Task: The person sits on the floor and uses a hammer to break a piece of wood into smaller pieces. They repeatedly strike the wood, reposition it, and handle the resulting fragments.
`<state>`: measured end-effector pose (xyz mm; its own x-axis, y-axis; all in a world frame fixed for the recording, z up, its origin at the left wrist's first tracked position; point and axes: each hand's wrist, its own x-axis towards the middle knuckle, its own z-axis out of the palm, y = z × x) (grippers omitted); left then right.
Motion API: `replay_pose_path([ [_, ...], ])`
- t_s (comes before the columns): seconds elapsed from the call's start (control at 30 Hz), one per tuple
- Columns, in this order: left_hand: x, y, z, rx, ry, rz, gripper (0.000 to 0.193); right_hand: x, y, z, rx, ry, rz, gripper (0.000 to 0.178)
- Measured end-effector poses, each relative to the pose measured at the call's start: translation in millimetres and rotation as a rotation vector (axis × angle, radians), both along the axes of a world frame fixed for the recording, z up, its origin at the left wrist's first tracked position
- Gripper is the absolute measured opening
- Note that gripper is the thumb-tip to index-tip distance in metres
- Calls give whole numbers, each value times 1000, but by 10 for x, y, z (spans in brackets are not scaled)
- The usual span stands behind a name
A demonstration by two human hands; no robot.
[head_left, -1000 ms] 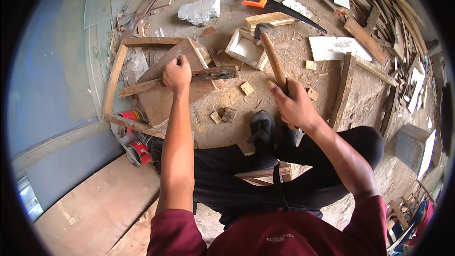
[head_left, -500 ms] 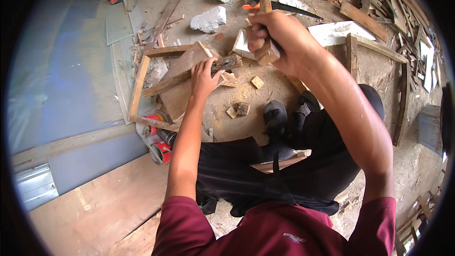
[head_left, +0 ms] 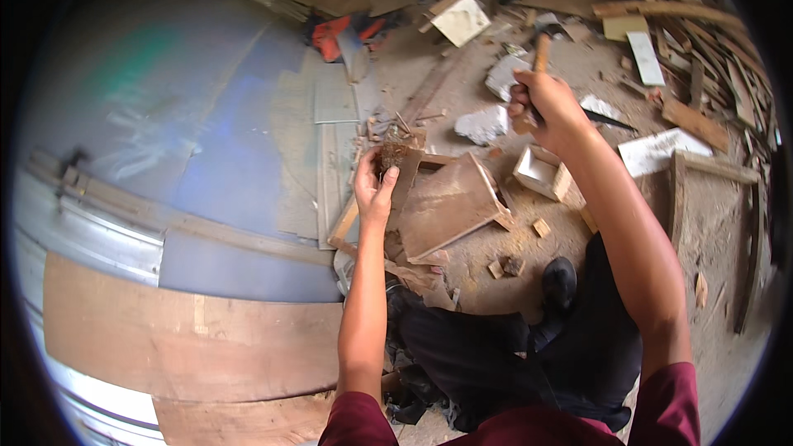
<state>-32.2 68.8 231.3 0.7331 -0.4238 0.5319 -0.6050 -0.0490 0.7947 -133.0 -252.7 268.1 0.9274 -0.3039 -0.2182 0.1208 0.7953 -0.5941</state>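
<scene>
A hammer is gripped by its wooden handle in my right hand, raised over the floor with its dark head pointing away from me. My left hand is wrapped around the end of a rough, weathered piece of wood, held up to the left with its end towards me. Just right of that wood, a brown wooden panel lies tilted on the floor. Under my right forearm sits a small wooden box with a white inside. Small wood blocks lie on the floor nearer me.
Concrete chunks lie beyond the panel, and a dark blade shows past my right wrist. Scrap wood is piled at the far right. Large painted sheets cover the left. A wooden frame stands at right.
The view has swung left. My left hand has lifted the weathered wood off the panel and turned it, moving it left. My right hand still grips the hammer, now farther from me.
</scene>
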Motion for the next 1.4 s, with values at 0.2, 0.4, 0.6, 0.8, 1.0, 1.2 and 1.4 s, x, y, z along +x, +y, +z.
replay_pose_path([
  [0.2, -197, 176, 529, -328, 42, -18, 50, 148, 211, -180, 152, -16, 39, 13],
  [0.4, -369, 5, 395, -575, 181, -38, 50, 3, 428, -197, 117, 10, 132, 13],
  [0.6, -598, -310, 104, -670, 412, -50, 79, -161, 464, -153, 13, 63, 145, 11],
  [0.8, -693, -490, -779, -610, 310, 55, 95, -321, 484, -215, -136, 80, 139, 10],
  [1.0, -999, -687, -1100, -529, 359, 69, 78, -574, 497, -205, -473, 42, 256, 21],
  [1.2, -1041, -886, -1062, -453, 480, 78, 65, -684, 513, -185, -640, -33, 307, 21],
  [1.4, -1156, -850, -1460, -347, 457, -94, 33, -564, 541, -318, -701, -5, 372, 25],
])
